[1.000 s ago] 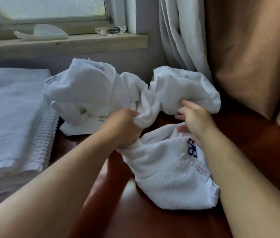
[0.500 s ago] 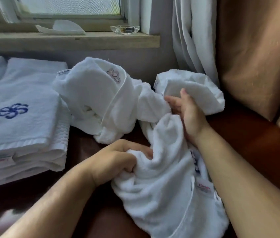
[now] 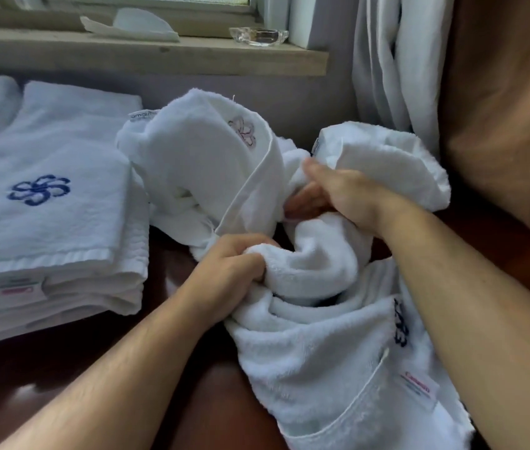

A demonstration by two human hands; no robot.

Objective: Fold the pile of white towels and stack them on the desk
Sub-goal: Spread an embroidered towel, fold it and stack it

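- Towel (image 3: 315, 352), white, crumpled on brown desk (image 3: 101, 368), just right of folded stack (image 3: 46, 196).
- Left hand (image 3: 224, 271) fist clamped on towel bunch, near stack's front right corner.
- Right hand (image 3: 338, 196) curled into towel folds, farther right of stack; hands apart.
- Unfolded pile (image 3: 198, 164) touching stack's right edge, behind held towel.
- Glass dish (image 3: 258, 36) on sill above pile.

Gripping a bunched fold of the crumpled towel (image 3: 315, 345) with left hand (image 3: 228, 264), near centre. Clutching the same cloth with right hand (image 3: 338, 193), just behind, against the loose pile (image 3: 198, 157). At left on desk (image 3: 192, 401): folded stack (image 3: 46, 196), blue emblem on top. Far: windowsill (image 3: 159, 56) with glass dish (image 3: 258, 36); curtain (image 3: 387, 60) far right.
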